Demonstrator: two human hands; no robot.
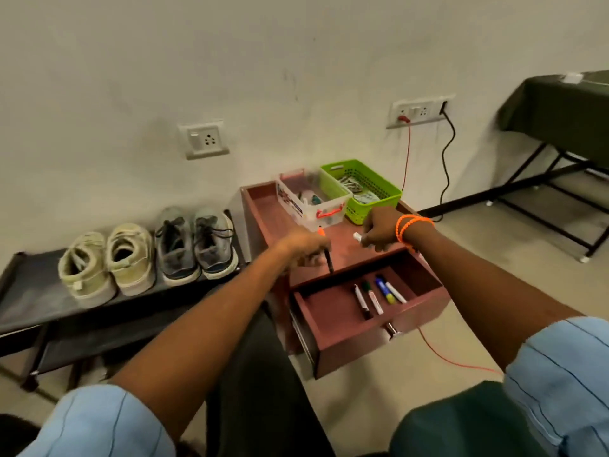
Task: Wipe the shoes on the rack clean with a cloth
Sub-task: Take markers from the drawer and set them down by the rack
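Two pairs of shoes stand on a low black rack (29,291) at the left: cream high-tops (107,262) and grey sneakers (194,245). No cloth shows anywhere. Both hands are to the right of the rack, over a reddish-brown cabinet (263,212). My left hand (304,247) grips a black marker (328,258) with an orange end, tip pointing down. My right hand (384,229), with orange bands on the wrist, holds a white marker (357,237) whose end sticks out to the left.
The cabinet's drawer (333,319) is pulled out and holds several markers (379,296). On the cabinet top stand a clear box (308,206) and a green basket (362,189). A red cable (454,359) trails over the floor. A dark-covered table (553,117) stands at the far right.
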